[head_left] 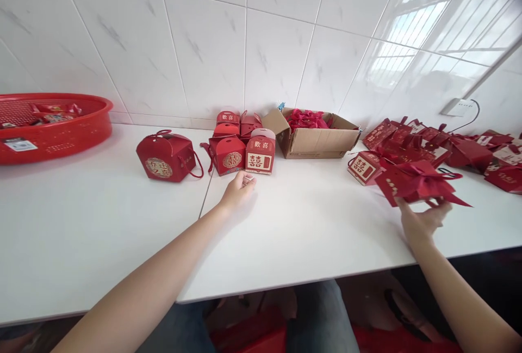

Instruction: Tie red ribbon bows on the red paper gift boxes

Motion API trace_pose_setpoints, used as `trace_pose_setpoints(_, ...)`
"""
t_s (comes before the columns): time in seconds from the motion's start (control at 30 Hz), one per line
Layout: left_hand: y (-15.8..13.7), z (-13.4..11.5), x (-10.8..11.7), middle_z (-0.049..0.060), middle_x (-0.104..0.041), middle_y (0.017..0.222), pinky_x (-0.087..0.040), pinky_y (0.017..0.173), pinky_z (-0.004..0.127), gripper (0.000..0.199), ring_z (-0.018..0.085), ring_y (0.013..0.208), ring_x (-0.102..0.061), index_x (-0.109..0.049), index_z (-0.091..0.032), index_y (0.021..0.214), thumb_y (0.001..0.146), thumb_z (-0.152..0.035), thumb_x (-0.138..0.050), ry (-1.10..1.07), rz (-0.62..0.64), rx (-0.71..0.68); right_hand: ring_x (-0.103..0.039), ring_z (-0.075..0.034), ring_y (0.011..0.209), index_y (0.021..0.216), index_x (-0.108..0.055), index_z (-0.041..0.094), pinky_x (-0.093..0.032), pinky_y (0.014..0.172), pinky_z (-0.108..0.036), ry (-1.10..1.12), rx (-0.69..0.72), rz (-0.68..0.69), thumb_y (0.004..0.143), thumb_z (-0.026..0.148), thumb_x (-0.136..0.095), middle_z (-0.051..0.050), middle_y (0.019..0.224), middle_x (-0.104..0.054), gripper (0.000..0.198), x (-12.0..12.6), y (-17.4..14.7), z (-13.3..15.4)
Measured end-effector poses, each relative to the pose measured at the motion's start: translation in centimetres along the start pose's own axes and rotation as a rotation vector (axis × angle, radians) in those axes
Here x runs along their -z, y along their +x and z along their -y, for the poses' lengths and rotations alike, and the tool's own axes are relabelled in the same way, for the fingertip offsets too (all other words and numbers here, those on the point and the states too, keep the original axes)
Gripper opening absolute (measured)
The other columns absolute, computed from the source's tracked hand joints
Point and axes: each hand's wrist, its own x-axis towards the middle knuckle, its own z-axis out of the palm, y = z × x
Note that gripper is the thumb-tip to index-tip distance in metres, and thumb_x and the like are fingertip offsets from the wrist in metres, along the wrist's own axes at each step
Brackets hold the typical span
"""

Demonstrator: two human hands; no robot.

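My right hand grips a red gift box from below at the right, its dark red ribbon bow and loose ends on top. Just behind that box, a smaller red box with a gold panel rests on the table. My left hand is closed near the middle of the table, fingertips pinched together; a small pale bit shows at them, too little to name. It sits right in front of a red box with a double-happiness panel and a red box with a round gold emblem.
A larger red box with a cord handle stands at the left. Behind it is a red plastic basket holding packets. An open cardboard box of red ribbons stands against the tiled wall. Several finished-looking red boxes crowd the right end.
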Motion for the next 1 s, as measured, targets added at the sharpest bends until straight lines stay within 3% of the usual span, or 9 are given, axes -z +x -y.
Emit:
trace_pose_setpoints(0.1, -0.1, -0.1, 0.1, 0.001, -0.057, 0.082, -0.041, 0.068, 0.028, 0.029, 0.018, 0.076, -0.056, -0.055, -0.021, 0.088, 0.07, -0.04, -0.065, 0.032, 0.015, -0.01, -0.046, -0.036, 0.123, 0.139, -0.028, 0.018, -0.032, 0.1, -0.051, -0.197, -0.212, 0.015, 0.056, 0.041, -0.079, -0.028, 0.13, -0.047, 0.1, 0.1, 4.0, -2.5)
trace_pose_setpoints(0.17, 0.0, 0.0, 0.1, 0.001, -0.057, 0.084, -0.042, 0.068, 0.029, 0.034, 0.019, 0.078, -0.056, -0.053, -0.021, 0.092, 0.068, -0.041, -0.066, 0.074, 0.041, -0.02, -0.036, -0.039, 0.132, 0.143, -0.027, 0.013, -0.026, 0.103, -0.054, -0.473, -0.369, 0.277, 0.072, 0.048, -0.064, -0.031, 0.135, -0.041, 0.088, -0.3, 5.9, -3.5)
trace_pose_setpoints(0.23, 0.2, 0.1, 0.0, 0.001, -0.057, 0.085, -0.043, 0.068, 0.03, 0.037, 0.019, 0.079, -0.056, -0.051, -0.021, 0.095, 0.068, -0.042, -0.066, 0.13, 0.057, -0.026, -0.03, -0.041, 0.135, 0.139, -0.039, 0.009, -0.017, 0.105, -0.058, -0.596, -0.407, 0.444, 0.084, 0.045, -0.045, -0.032, 0.138, -0.038, 0.066, -1.0, 6.6, -3.9)
trace_pose_setpoints(0.37, 0.5, 0.1, -0.1, 0.002, -0.057, 0.086, -0.044, 0.066, 0.03, 0.039, 0.018, 0.078, -0.055, -0.05, -0.021, 0.097, 0.068, -0.044, -0.064, 0.194, 0.053, -0.009, -0.02, -0.04, 0.139, 0.139, -0.038, -0.001, -0.008, 0.108, -0.058, -0.694, -0.384, 0.54, 0.088, 0.037, -0.035, -0.033, 0.142, -0.033, 0.064, -1.9, 6.3, -3.8)
trace_pose_setpoints(0.7, 0.1, -0.1, 0.1, 0.003, -0.056, 0.088, -0.045, 0.065, 0.029, 0.039, 0.019, 0.082, -0.055, -0.05, -0.02, 0.098, 0.068, -0.041, -0.064, 0.186, 0.066, -0.012, -0.026, -0.036, 0.137, 0.142, -0.034, 0.0, -0.016, 0.105, -0.057, -0.738, -0.357, 0.544, 0.087, 0.039, -0.033, -0.029, 0.143, -0.036, 0.067, -1.3, 5.5, -3.4)
trace_pose_setpoints(0.93, 0.2, 0.2, -0.2, 0.003, -0.055, 0.09, -0.046, 0.07, 0.031, 0.042, 0.019, 0.084, -0.055, -0.049, -0.021, 0.098, 0.064, -0.039, -0.067, 0.211, 0.05, -0.034, -0.033, -0.039, 0.133, 0.137, -0.043, -0.001, -0.022, 0.102, -0.056, -0.683, -0.356, 0.496, 0.085, 0.035, -0.039, -0.033, 0.134, -0.044, 0.064, -1.3, 5.3, -3.1)
trace_pose_setpoints(1.0, 0.2, 0.4, -0.4, 0.003, -0.056, 0.09, -0.045, 0.075, 0.033, 0.039, 0.02, 0.086, -0.055, -0.049, -0.021, 0.097, 0.065, -0.036, -0.066, 0.236, 0.013, -0.057, -0.032, -0.041, 0.133, 0.141, -0.034, -0.006, -0.021, 0.103, -0.057, -0.664, -0.362, 0.443, 0.085, 0.037, -0.04, -0.036, 0.136, -0.039, 0.07, -1.0, 4.4, -2.5)
